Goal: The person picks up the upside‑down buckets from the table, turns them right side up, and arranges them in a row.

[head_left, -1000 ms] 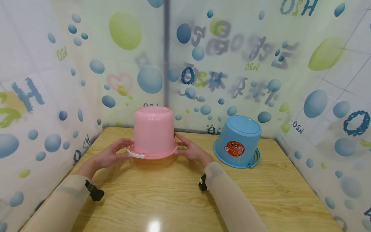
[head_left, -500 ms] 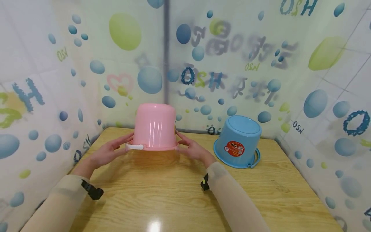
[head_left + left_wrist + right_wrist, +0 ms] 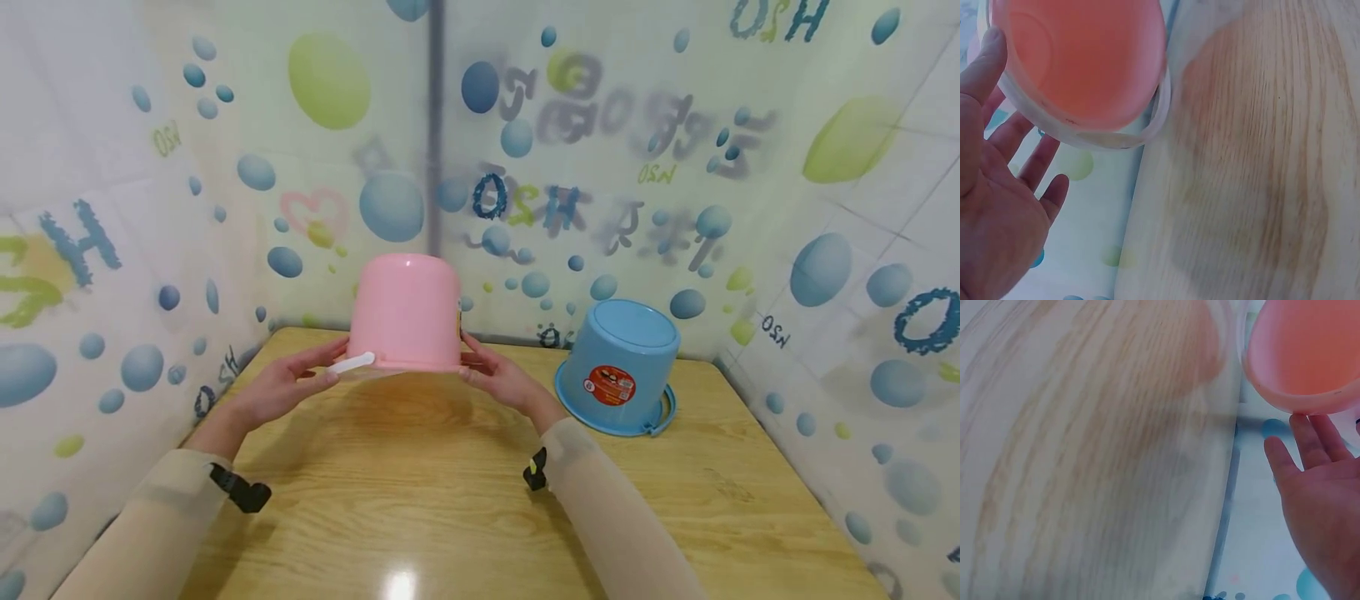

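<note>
A glossy pink plastic bucket [image 3: 407, 312], mouth down, is between the two hands' fingers, clear above the pale wood-grain worktop [image 3: 450, 500]. Both arms reach forward, the left hand [image 3: 273, 393] and right hand [image 3: 512, 385] on opposite sides. Their fingers are parted and slightly bent, holding the bucket around its rim.

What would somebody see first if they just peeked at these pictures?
Probably the pink bucket, held upside down above the wooden table between a person's hands. Next comes the blue bucket, upside down on the table's right side, with its red sticker. Behind everything is a spotty backdrop.
</note>
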The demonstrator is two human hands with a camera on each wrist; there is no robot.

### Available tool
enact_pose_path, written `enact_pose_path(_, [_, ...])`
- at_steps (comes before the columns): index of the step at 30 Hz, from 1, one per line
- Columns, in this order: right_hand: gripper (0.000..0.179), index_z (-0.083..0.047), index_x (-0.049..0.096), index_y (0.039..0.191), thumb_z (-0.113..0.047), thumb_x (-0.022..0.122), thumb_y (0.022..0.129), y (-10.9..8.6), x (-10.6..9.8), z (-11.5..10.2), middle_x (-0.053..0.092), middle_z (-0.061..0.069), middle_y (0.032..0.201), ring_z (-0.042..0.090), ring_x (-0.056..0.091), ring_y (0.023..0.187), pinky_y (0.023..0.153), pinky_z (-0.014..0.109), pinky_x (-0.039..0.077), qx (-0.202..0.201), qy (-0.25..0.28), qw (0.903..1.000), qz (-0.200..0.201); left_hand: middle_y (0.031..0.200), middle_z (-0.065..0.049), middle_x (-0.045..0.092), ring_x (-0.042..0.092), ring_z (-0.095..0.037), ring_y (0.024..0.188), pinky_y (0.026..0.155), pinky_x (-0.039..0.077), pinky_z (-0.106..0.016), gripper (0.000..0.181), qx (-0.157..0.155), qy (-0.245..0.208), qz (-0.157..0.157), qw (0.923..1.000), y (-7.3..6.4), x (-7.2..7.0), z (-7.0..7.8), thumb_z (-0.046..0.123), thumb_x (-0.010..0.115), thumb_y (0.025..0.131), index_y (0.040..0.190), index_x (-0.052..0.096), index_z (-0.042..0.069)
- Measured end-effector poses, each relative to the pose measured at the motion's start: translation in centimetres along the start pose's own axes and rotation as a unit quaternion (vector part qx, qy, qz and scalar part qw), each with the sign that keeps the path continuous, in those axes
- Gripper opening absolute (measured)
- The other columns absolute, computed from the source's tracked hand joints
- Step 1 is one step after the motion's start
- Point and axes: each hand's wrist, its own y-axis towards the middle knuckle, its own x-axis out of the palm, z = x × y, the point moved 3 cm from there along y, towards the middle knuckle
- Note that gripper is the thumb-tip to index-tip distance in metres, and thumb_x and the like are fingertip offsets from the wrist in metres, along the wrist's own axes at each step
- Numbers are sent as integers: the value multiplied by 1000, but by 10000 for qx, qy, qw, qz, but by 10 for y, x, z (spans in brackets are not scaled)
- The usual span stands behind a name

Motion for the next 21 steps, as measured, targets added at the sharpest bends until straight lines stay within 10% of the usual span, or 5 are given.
enact_pose_path(9, [69, -51, 22, 158, -60, 56, 98, -5, -7, -9, 55, 0, 149, 25, 55, 134, 113, 50, 44, -131, -251, 9996, 16, 154, 13, 49, 49, -16, 136, 102, 49, -34, 50, -82, -309, 176, 9993, -1, -4, 4, 38, 60, 103, 150, 46, 45])
enact_pose_path(21, [63, -41, 26, 160, -43, 54, 104, -9, -8, -20, 50, 5, 151, 29, 57, 131, 108, 34, 50, -390, 376, 9985, 115, 150, -2, 56, 51, 2, 129, 106, 49, -30, 51, -128, -378, 697, 9968, -2, -8, 16, 41, 58, 103, 152, 49, 29])
